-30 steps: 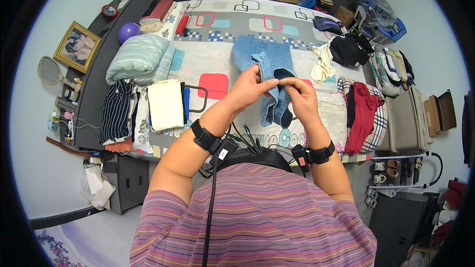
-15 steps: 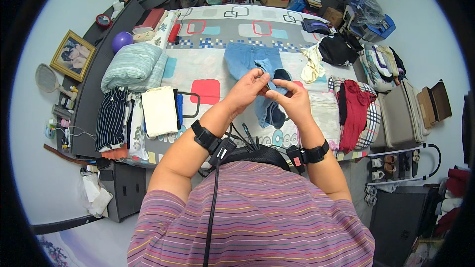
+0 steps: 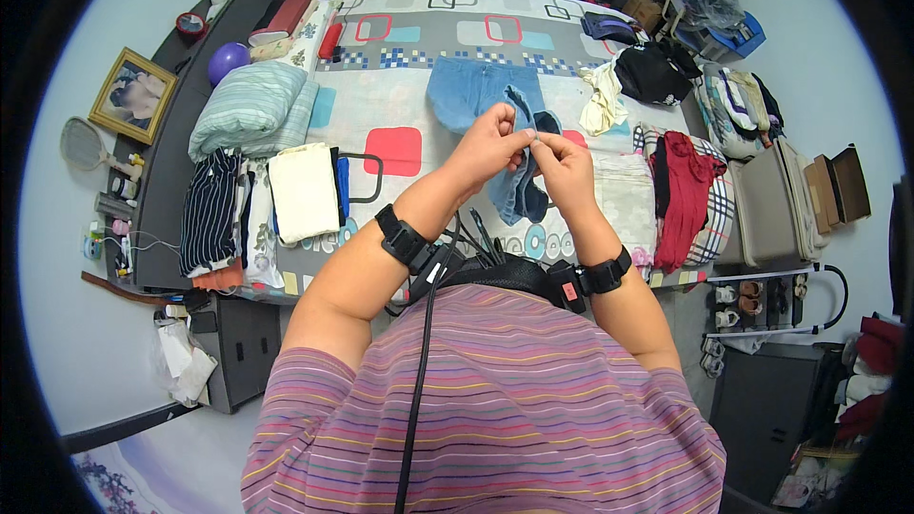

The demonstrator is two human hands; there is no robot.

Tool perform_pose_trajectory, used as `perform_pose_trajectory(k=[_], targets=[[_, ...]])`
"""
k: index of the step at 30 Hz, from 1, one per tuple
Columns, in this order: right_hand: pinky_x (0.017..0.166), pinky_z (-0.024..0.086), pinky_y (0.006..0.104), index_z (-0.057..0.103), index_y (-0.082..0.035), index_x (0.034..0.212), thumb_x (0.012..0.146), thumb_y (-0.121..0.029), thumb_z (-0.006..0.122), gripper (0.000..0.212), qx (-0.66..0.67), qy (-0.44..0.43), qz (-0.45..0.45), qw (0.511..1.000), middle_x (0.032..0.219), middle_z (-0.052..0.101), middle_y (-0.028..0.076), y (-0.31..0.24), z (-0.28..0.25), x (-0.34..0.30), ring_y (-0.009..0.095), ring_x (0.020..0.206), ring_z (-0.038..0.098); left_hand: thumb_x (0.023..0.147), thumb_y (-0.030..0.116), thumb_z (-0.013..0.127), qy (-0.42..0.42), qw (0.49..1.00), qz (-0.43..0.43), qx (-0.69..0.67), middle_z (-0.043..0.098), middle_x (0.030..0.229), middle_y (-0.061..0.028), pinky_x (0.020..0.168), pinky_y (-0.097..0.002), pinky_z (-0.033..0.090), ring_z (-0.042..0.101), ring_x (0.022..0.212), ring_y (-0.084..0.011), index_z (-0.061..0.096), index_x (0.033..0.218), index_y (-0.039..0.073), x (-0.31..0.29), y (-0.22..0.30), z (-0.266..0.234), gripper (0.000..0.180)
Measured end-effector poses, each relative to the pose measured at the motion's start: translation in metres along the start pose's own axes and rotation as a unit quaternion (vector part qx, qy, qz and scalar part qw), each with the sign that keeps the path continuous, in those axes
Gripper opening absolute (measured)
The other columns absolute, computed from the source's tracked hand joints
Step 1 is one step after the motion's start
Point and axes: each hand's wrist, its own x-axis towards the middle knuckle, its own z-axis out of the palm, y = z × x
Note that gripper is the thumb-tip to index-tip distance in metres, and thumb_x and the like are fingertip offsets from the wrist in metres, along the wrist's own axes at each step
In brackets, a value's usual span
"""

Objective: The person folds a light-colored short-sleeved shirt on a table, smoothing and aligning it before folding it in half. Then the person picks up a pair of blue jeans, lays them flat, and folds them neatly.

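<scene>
Light-blue denim jeans (image 3: 465,93) lie partly on the bed in front of me, with one section lifted and its darker inner side showing. My left hand (image 3: 488,145) is closed on the lifted denim, thumb and fingers pinching its edge. My right hand (image 3: 566,169) pinches the same edge, its fingertips almost touching my left thumb. Below the fingers a bunched part of the denim hangs down toward me. The exact spot under the fingertips is too small to make out.
Folded clothes, with a cream one (image 3: 305,192) and striped trousers (image 3: 208,214), lie left, near a folded quilt (image 3: 249,107). On the right are a red garment (image 3: 681,198), a cream cloth (image 3: 602,103) and a black bag-like bundle (image 3: 652,74). A cable (image 3: 419,381) runs down my front.
My hands have come closer together, fingertips now meeting on the denim edge. A strip of denim now stands up beside my left fingers. The whole view has shifted slightly.
</scene>
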Motion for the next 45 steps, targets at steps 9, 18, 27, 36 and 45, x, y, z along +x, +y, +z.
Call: perform_pose_trajectory(k=[9, 18, 27, 36, 45], targets=[[0.060, 0.050, 0.0276, 0.075, -0.007, 0.097, 0.074, -0.019, 0.071, 0.027, -0.178, 0.134, -0.036, 0.974, 0.071, 0.070, 0.009, -0.013, -0.038, 0.018, 0.014, 0.060, 0.064, 0.081, 0.003, 0.064, 0.131, 0.987, 0.087, 0.024, 0.060, 0.075, -0.0003, 0.053, -0.0233, 0.047, 0.057, 0.060, -0.0092, 0.057, 0.095, 0.008, -0.007, 0.027, -0.043, 0.015], [0.053, 0.040, 0.0198, 0.075, -0.004, 0.095, 0.076, -0.011, 0.070, 0.022, -0.045, 0.238, -0.045, 0.969, 0.068, 0.063, -0.002, 0.001, -0.066, 0.050, 0.004, 0.056, 0.049, 0.071, 0.003, 0.061, 0.148, 0.936, 0.147, 0.285, 0.047, 0.062, 0.0019, 0.054, -0.0250, 0.038, 0.044, 0.058, -0.0083, 0.059, 0.084, 0.004, -0.029, 0.019, -0.075, 0.013], [0.055, 0.050, 0.0206, 0.068, 0.002, 0.105, 0.087, -0.008, 0.066, 0.021, 0.208, 0.140, 0.025, 0.968, 0.084, 0.069, 0.006, -0.008, -0.043, 0.050, 0.010, 0.063, 0.063, 0.069, 0.005, 0.061, -0.035, 0.832, 0.147, 0.534, 0.056, 0.074, -0.0095, 0.064, -0.0369, 0.045, 0.057, 0.071, -0.0253, 0.055, 0.087, 0.003, -0.044, 0.014, -0.055, 0.018], [0.054, 0.048, 0.0210, 0.069, 0.002, 0.102, 0.083, -0.004, 0.066, 0.020, 0.188, 0.146, 0.021, 0.971, 0.082, 0.068, 0.006, -0.018, -0.016, 0.053, 0.009, 0.060, 0.060, 0.080, 0.018, 0.073, 0.030, 0.836, 0.279, 0.471, 0.061, 0.095, -0.0112, 0.069, -0.0386, 0.051, 0.063, 0.080, -0.0294, 0.049, 0.111, 0.007, -0.027, 0.012, -0.002, 0.041], [0.053, 0.042, 0.0212, 0.067, -0.003, 0.091, 0.072, -0.009, 0.073, 0.020, 0.133, 0.173, 0.036, 0.975, 0.071, 0.062, 0.001, -0.006, -0.027, 0.052, 0.007, 0.058, 0.053, 0.081, 0.003, 0.059, 0.021, 0.918, 0.213, 0.335, 0.053, 0.077, -0.0059, 0.059, -0.0307, 0.045, 0.056, 0.064, -0.0172, 0.046, 0.117, 0.006, -0.026, 0.010, 0.007, 0.038]])
